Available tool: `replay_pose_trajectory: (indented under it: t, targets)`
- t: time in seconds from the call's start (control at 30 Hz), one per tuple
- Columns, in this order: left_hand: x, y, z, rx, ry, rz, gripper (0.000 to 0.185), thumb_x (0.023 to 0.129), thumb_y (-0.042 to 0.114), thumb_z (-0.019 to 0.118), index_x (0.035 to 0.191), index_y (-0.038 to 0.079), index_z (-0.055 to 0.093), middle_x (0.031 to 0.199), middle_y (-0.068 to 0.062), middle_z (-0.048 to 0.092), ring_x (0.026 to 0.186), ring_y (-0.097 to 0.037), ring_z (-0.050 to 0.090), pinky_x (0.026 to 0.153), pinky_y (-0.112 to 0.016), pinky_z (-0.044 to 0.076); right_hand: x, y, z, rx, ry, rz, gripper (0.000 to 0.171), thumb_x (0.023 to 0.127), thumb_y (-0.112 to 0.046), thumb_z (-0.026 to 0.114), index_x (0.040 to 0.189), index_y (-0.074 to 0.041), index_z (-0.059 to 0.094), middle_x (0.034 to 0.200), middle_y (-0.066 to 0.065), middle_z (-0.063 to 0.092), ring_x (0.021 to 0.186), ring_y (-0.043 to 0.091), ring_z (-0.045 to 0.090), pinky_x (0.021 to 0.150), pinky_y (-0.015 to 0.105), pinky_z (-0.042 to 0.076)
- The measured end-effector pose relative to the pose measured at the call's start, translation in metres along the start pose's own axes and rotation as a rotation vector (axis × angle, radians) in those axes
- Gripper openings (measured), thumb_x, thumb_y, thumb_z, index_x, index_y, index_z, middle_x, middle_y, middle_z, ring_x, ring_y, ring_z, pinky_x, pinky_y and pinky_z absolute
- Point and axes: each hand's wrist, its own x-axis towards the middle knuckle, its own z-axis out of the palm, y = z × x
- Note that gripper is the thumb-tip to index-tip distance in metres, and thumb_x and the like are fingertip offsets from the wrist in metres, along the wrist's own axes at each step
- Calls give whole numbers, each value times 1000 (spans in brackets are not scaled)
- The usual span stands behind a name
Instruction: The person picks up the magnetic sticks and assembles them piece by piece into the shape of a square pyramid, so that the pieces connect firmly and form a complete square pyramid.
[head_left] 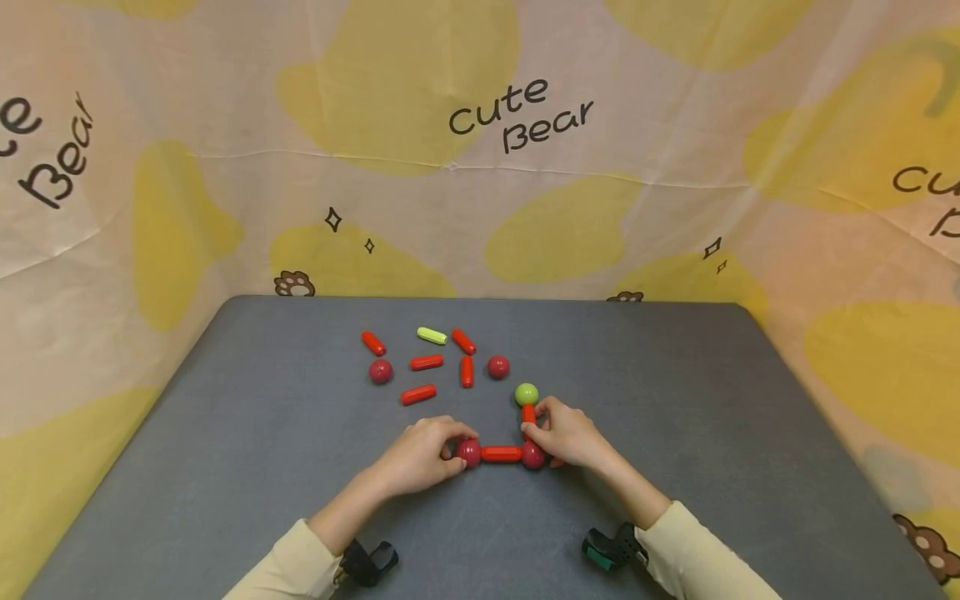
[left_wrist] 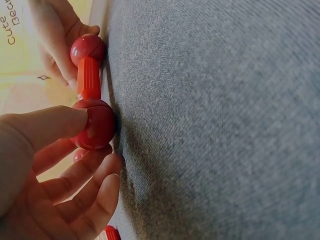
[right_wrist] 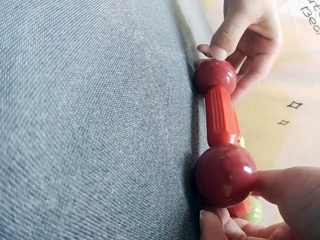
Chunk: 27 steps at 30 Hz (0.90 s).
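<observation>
Evidently both hands are occupied with one L-shaped ball-and-rod assembly, lying on the grey table [head_left: 187,500] about midway between its left and right edges. The left hand [head_left: 422,454] pinches the red end ball [head_left: 468,452] between thumb and fingers, while the right hand [head_left: 567,433] is clamped about the opposite corner, at the red corner ball [head_left: 533,455] and the rod rising from it. Between the hands, a fluted red rod [head_left: 501,454] joins those two balls, roughly parallel to the far edge; a second red rod [head_left: 529,414] points from the corner toward that edge, with a green ball [head_left: 527,394] at its tip. Gripping both ends probably steadies the joints, so that pressure on one doesn't swing the other round. Nearer the far edge lie five loose red rods [head_left: 417,394], a lime-green rod [head_left: 432,336] and two loose red balls [head_left: 381,372], likely spread apart for easy picking and to leave the hands room.
</observation>
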Motion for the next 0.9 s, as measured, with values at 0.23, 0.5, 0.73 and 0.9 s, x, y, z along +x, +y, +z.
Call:
replay_pose_trajectory:
  t: [0.23, 0.5, 0.73, 0.9]
  targets:
    - [1, -3, -7, 45, -12, 18, 31, 77, 14, 68, 108, 11, 66, 94, 2, 63, 78, -12, 59, 68, -26, 47, -1, -1, -1, -7, 2, -6, 29, 84, -24, 64, 101, -4, 54, 63, -1, 56, 40, 14, 56, 42, 27, 45]
    - [1, -9, -23, 29, 98, 8, 30, 78, 14, 70, 107, 12, 65, 99, 0, 65, 88, -16, 62, 76, -36, 48, -1, -1, -1, -1, -5, -6, 29, 84, -24, 64, 102, -4, 54, 64, 0, 56, 40, 13, 56, 42, 27, 45]
    - [4, -24, -38, -36, 249, -8, 28, 77, 15, 73, 104, 12, 67, 101, -1, 66, 93, -20, 62, 78, -38, 50, -1, 0, -1, 7, -11, 0, 29, 84, -23, 64, 103, -4, 53, 64, 0, 55, 40, 13, 55, 42, 27, 46]
    - [8, -43, -41, -67, 341, -44, 26, 77, 15, 74, 102, 12, 68, 100, -2, 66, 88, -21, 64, 76, -39, 52, -1, 1, 0, 5, -12, 2, 30, 84, -24, 65, 103, -4, 53, 64, 0, 55, 40, 13, 55, 42, 27, 46]
